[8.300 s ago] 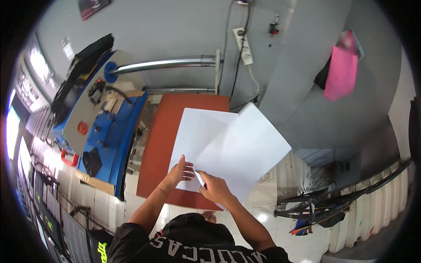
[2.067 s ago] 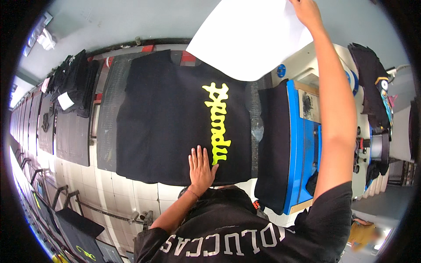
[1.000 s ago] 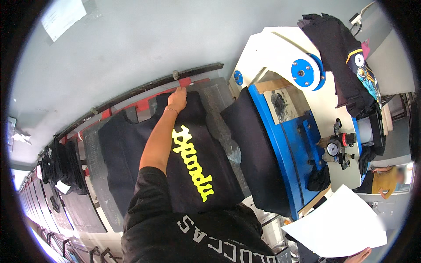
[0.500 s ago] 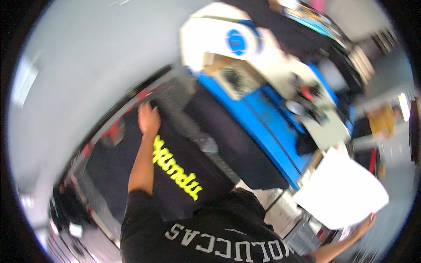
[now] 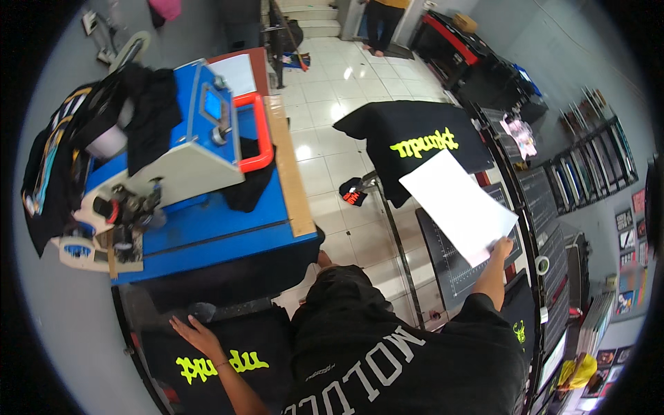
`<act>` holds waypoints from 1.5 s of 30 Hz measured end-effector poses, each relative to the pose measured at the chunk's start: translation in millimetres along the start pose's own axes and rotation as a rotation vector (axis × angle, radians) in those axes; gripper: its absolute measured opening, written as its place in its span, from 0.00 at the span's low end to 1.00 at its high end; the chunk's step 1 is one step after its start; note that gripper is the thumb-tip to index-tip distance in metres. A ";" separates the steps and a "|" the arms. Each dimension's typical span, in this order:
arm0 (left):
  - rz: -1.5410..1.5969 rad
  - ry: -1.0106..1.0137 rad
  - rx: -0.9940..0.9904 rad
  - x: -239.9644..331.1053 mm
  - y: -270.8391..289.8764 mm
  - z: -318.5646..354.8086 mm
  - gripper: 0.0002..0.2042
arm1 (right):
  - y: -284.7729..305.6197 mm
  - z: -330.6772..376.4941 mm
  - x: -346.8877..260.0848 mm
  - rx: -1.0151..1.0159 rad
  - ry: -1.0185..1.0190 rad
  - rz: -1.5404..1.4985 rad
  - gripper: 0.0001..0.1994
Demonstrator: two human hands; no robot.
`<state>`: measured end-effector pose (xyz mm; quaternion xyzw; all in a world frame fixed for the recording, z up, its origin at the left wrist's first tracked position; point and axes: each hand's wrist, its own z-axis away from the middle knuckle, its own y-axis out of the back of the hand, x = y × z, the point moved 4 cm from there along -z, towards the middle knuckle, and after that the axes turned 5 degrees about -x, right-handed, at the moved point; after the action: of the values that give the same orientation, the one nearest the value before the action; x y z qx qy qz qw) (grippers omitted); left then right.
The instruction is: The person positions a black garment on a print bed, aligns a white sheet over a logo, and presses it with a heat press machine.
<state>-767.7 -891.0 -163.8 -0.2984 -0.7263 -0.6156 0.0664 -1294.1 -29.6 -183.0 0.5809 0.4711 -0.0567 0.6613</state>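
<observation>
- Landmark: the blue press (image 5: 225,211), on our left side.
- Left hand (image 5: 198,337): nearer to us than the press, over the first black shirt (image 5: 245,339). Fingers open and spread, no grip on anything; we can't tell whether they touch the cloth.
- First black shirt lies flat on the near side of the press, yellow-green lettering up; our left forearm crosses part of the lettering.
- Right hand (image 5: 501,249): well to the right of the press. Fingers closed on the near edge of the white sheet (image 5: 456,206).
- We hold the white sheet out right of the press; it hides part of the gridded board (image 5: 449,259) and a bit of the second black shirt (image 5: 425,117).
- Second black shirt: right of the press across the tiled floor (image 5: 325,164), same bright lettering.
- On the press: red handle (image 5: 264,131) on its right side, black cloth (image 5: 152,114) draped on top, wood strip (image 5: 292,190) along its right edge.
- Beyond the press: red-brown pad with a paper sheet (image 5: 235,75).
- Person (image 5: 382,24) in dark trousers stands beyond the press, off to its right.
</observation>
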 end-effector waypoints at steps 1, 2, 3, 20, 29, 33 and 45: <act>0.043 -0.033 -0.002 20.1 2.4 1.6 0.26 | 10.5 13.4 29.2 0.014 -0.056 0.040 0.18; 0.112 -0.041 -0.018 33.3 -3.8 6.7 0.25 | 26.7 4.1 57.4 -0.004 -0.028 -0.044 0.18; 0.173 -0.041 -0.024 45.2 -9.1 14.5 0.24 | 38.5 -1.7 77.5 0.042 -0.028 0.110 0.18; 0.464 0.498 0.359 179.8 -129.5 126.5 0.07 | -82.9 516.6 -524.1 -1.569 1.635 -1.021 0.11; 1.034 1.191 0.365 193.5 -231.7 199.5 0.30 | -73.2 633.7 -527.1 -1.315 2.436 -1.440 0.17; 1.370 1.153 0.229 193.5 -248.0 199.1 0.30 | -86.6 634.1 -526.4 -1.275 2.393 -1.601 0.18; 1.785 1.172 0.116 250.9 -193.0 211.5 0.16 | -154.7 638.2 -599.9 -1.221 2.419 -1.437 0.20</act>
<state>-1013.9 -617.5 -261.7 -0.3760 -0.1284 -0.3562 0.8457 -1364.4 -886.7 43.9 -0.4172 0.8333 0.3336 -0.1421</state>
